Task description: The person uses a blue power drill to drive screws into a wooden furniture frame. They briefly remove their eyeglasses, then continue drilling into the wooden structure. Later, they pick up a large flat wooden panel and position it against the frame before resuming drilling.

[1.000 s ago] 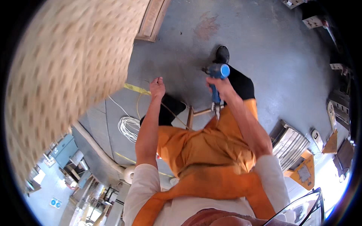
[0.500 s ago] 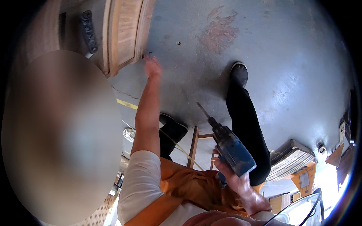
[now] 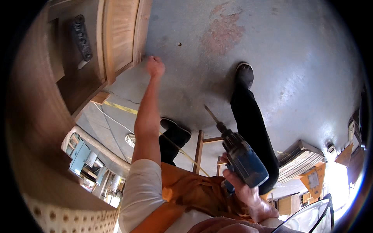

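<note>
My right hand (image 3: 244, 192) is wrapped round the grip of a blue and black power drill (image 3: 245, 157). Its long thin bit (image 3: 211, 113) points up and away, touching nothing. My left arm is stretched forward, and the left hand (image 3: 155, 66) is closed beside the lower corner of a wooden furniture piece (image 3: 123, 35). Whatever its curled fingers hold, if anything, is hidden. A dark metal fitting (image 3: 81, 39) is on the wooden piece's inner face, at the left.
A wooden stool frame (image 3: 199, 149) stands by my legs. Stacked boards (image 3: 299, 161) lie at the right. A coiled pale cable (image 3: 130, 139) and a yellow line (image 3: 122, 107) are on the grey floor (image 3: 279, 50). A perforated panel (image 3: 74, 217) fills the lower left.
The left hand has drawn slightly back from the wooden corner, its fingers now more curled. The drill has shifted slightly right in view and stays in my right hand.
</note>
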A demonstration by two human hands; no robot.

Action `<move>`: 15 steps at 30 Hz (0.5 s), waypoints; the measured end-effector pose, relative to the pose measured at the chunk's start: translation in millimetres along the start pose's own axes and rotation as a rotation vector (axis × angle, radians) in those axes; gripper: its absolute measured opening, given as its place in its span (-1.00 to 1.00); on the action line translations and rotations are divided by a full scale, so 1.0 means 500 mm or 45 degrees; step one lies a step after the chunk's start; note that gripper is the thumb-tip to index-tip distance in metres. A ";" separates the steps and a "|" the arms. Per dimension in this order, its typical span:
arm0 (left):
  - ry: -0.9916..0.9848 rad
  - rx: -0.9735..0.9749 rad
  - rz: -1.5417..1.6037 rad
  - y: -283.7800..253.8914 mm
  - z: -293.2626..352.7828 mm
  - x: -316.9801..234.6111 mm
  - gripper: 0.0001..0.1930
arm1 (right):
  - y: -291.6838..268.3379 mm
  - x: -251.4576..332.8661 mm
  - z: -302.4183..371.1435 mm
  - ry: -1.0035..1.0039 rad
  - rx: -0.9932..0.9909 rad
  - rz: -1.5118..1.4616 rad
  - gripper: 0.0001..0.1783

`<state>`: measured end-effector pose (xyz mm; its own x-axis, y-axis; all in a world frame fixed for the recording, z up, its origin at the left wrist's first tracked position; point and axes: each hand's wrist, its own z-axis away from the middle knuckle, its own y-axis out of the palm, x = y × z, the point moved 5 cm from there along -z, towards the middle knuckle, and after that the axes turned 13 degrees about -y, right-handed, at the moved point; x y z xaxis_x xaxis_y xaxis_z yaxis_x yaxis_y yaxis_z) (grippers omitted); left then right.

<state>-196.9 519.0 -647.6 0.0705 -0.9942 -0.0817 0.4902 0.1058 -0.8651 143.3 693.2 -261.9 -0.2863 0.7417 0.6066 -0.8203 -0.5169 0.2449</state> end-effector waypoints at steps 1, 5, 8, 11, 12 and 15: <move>-0.127 0.143 0.246 0.010 0.036 0.032 -0.75 | 0.005 0.003 0.010 -0.031 0.050 -0.002 -0.42; -0.386 0.845 0.914 -0.059 0.350 -0.062 -0.74 | -0.002 -0.002 0.044 0.008 -0.002 -0.042 -0.46; -0.552 1.101 1.471 -0.147 0.551 -0.017 -0.79 | 0.005 0.020 0.053 -0.114 0.043 0.053 -0.67; -0.504 1.263 1.830 -0.321 0.735 0.004 -0.83 | -0.002 0.011 0.075 -0.233 0.002 -0.021 -0.75; -0.432 1.296 1.871 -0.382 0.781 0.013 -0.84 | -0.002 0.004 0.077 -0.293 0.032 0.019 -0.75; -0.236 1.379 1.979 -0.525 0.925 0.061 -0.86 | -0.001 -0.031 0.075 -0.468 0.117 0.050 -0.82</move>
<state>78.5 470.8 -194.0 0.9650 -0.0133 -0.2620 0.1619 0.8160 0.5550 166.5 665.9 -243.0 -0.1059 0.5266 0.8435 -0.7595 -0.5903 0.2732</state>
